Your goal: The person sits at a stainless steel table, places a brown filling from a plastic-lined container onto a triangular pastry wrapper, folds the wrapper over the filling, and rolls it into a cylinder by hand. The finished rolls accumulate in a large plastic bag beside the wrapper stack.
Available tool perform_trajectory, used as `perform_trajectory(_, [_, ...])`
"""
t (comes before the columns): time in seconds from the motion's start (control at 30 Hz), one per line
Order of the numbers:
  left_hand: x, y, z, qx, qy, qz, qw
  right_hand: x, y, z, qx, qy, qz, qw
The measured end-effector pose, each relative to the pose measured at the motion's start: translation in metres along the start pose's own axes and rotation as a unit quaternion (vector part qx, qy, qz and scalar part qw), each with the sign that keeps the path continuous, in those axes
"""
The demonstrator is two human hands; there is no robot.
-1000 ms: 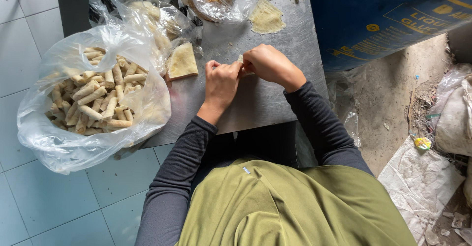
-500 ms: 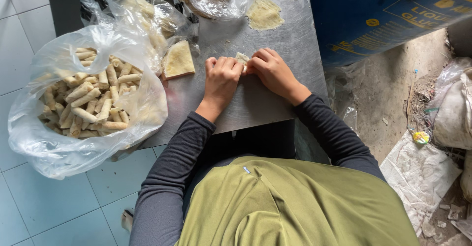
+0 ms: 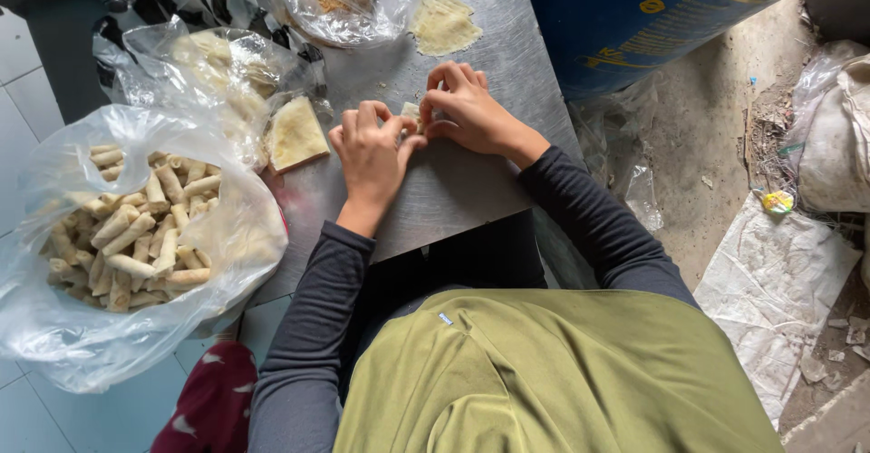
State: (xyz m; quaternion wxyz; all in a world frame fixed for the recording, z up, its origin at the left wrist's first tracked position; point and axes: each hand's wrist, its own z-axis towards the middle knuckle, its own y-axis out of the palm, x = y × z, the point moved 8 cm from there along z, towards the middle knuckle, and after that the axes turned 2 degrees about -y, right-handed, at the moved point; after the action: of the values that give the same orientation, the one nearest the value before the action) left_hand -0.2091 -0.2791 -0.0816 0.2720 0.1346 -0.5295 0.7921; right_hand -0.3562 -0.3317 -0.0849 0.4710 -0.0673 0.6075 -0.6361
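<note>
Pastry roll [image 3: 412, 114], pale and small, is sitting between our two hands on the steel table [image 3: 453, 199], mostly hidden, so we cannot tell which way its long axis is running. Our left hand [image 3: 372, 149] and right hand [image 3: 467, 109] are pinching it with curled fingertips, both grips narrow and closed on it.

At 9 o'clock from the hands, a clear plastic bag [image 3: 118, 326] is lying open, holding a heap of finished rolls [image 3: 136, 236], tan and stick-shaped, pointing every way. A folded wrapper stack [image 3: 294, 134] is resting just beside our left hand at 10 o'clock, half under a second clear bag [image 3: 217, 63]. At 12 o'clock a flat wrapper sheet [image 3: 444, 25] is lying on the steel, with another clear bag [image 3: 344, 0] beside it. At 2 o'clock a blue drum [image 3: 652, 18] with a yellow-lettered label is standing. We are sitting over pale floor tiles [image 3: 27, 91] at 9 o'clock and rough dirty concrete [image 3: 707, 127] at 3 o'clock.
</note>
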Motion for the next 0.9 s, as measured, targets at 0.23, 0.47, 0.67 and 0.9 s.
perform_trajectory(0.23, [-0.006,-0.001,0.008,0.034,-0.083,0.03,0.996,0.017,0.006,0.004,0.055,0.115,-0.013,0.992])
perform_trajectory(0.47, [-0.019,0.006,0.012,0.003,-0.118,-0.033,0.993,0.012,0.004,0.013,0.043,0.034,-0.001,0.999])
perform_trajectory(0.67, [-0.008,0.012,0.004,0.035,-0.039,0.016,0.999,0.005,0.002,0.001,0.082,0.014,-0.045,0.996])
perform_trajectory(0.9, [-0.029,0.038,0.001,-0.026,-0.204,-0.011,0.979,0.013,0.019,0.002,0.078,0.166,-0.039,0.982])
